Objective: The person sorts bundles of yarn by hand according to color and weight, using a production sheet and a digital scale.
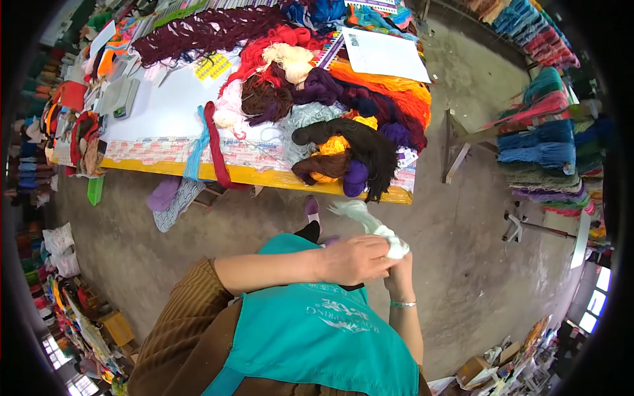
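Observation:
A pale mint skein of yarn is held in front of the teal apron, its loose end trailing up and left towards the table edge. My left hand has its fingers closed on the skein from the left side. Against it, my right hand, with a bracelet at the wrist, is also closed round the skein's lower end; its fingers are partly hidden. Just beyond the hands, a black skein hangs over the table's front edge, beside a purple skein and a brown one.
The table has a yellow front edge and carries many coloured skeins, a white sheet and a grey device. Red yarn and blue yarn drape over its edge. Yarn racks stand at the right.

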A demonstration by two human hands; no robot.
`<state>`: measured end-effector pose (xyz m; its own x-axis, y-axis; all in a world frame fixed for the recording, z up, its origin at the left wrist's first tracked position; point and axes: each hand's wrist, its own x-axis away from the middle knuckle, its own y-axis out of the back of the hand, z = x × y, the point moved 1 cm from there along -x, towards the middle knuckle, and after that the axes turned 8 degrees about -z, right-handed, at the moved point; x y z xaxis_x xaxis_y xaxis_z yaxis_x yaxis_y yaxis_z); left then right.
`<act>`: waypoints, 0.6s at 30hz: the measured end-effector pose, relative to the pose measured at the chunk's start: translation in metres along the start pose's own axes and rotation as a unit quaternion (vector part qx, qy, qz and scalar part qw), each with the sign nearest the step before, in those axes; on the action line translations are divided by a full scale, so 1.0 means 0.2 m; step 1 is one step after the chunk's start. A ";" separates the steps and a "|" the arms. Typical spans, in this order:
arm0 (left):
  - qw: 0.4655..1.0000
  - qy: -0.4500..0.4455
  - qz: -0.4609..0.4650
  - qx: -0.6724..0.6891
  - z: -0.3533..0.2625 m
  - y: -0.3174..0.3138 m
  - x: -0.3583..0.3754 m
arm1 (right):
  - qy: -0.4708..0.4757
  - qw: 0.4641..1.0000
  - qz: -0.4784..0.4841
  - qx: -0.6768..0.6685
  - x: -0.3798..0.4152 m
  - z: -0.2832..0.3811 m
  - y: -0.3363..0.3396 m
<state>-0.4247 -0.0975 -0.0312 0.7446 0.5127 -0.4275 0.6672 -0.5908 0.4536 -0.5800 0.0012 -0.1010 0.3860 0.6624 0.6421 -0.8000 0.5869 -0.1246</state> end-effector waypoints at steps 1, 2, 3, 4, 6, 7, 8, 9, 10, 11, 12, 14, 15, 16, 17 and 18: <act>0.997 -0.059 -0.020 0.044 -0.01 0.05 -0.04 | -0.008 0.999 -0.050 -0.016 0.02 0.01 0.02; 0.995 -0.022 -0.034 0.090 -0.02 0.11 -0.08 | -0.017 0.994 -0.100 -0.033 0.04 0.01 0.05; 0.995 -0.022 -0.036 0.092 -0.03 0.17 -0.13 | -0.059 0.995 -0.085 0.000 0.01 -0.02 0.21; 0.978 0.030 -0.062 0.197 -0.04 0.23 -0.19 | -0.044 0.992 -0.115 0.005 0.01 -0.01 0.27; 0.941 0.077 -0.090 0.317 -0.04 0.25 -0.27 | 0.001 0.984 -0.174 0.031 0.03 0.10 0.33; 0.941 0.076 -0.091 0.318 -0.03 0.25 -0.30 | 0.037 0.972 -0.229 0.031 0.01 0.14 0.40; 0.942 0.053 -0.072 0.323 -0.02 0.24 -0.35 | 0.073 0.956 -0.282 0.031 -0.01 0.19 0.49; 0.943 0.031 -0.056 0.326 0.00 0.25 -0.38 | 0.059 0.960 -0.272 -0.025 0.02 0.30 0.59; 0.958 0.043 -0.006 0.282 0.04 0.28 -0.40 | 0.299 0.866 -0.239 0.322 -0.02 0.34 0.80; 0.959 0.041 -0.049 0.277 0.11 0.31 -0.44 | 0.127 0.955 -0.266 -0.029 0.05 0.51 0.75; 0.958 0.037 -0.093 0.270 0.19 0.33 -0.48 | 0.157 0.949 -0.273 0.027 0.07 0.65 0.72; 0.916 0.206 -0.110 0.327 0.39 0.48 -0.51 | 0.166 0.933 -0.313 0.057 0.02 0.78 0.88; 0.935 0.181 -0.151 0.264 0.59 0.51 -0.48 | 0.167 0.937 -0.300 0.064 -0.03 0.81 0.99; 0.908 0.230 -0.181 0.299 0.78 0.56 -0.44 | 0.134 0.940 -0.297 0.106 -0.07 0.81 1.12; 0.898 0.265 -0.263 0.232 0.90 0.61 -0.41 | 0.102 0.939 -0.294 0.148 -0.13 0.81 1.27; 0.927 0.242 -0.276 0.069 1.08 0.66 -0.32 | 0.035 0.940 -0.291 0.176 -0.20 0.78 1.46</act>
<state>-0.3897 -0.3425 -0.1123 0.2335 0.9610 -0.1481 0.9656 -0.2112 0.1514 -0.9005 0.0741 -0.0444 0.8248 0.3127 0.4711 -0.5415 0.6766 0.4990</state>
